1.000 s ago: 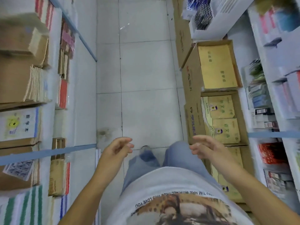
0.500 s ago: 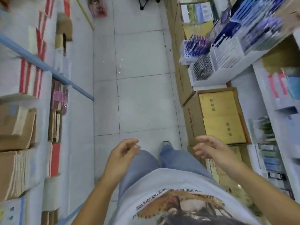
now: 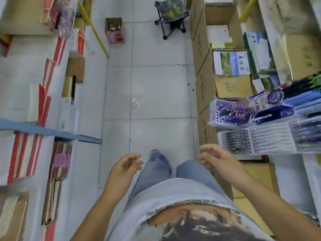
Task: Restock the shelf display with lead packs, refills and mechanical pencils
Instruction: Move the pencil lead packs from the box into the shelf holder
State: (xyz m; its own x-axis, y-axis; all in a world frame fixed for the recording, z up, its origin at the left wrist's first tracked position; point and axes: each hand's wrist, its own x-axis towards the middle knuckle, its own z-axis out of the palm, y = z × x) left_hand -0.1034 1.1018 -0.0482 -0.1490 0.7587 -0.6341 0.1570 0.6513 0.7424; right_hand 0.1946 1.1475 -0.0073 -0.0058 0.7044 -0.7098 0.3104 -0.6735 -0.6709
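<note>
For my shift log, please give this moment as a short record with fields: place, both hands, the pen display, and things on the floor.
place: shop aisle, tiled floor
left hand: empty, fingers loosely curled
right hand: empty, fingers loosely curled
pen display: on the person's right, trays filled with pens
floor ahead: folding stool, small open box
cardboard boxes: lined along the right side

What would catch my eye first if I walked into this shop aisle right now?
Probably the two bare, empty hands held out low in front: the left hand and the right hand, over a white tiled floor. To the right, a white tiered display of blue and purple pens juts out from the shelving. Far down the aisle stands a small folding stool with a leaf-print seat.
</note>
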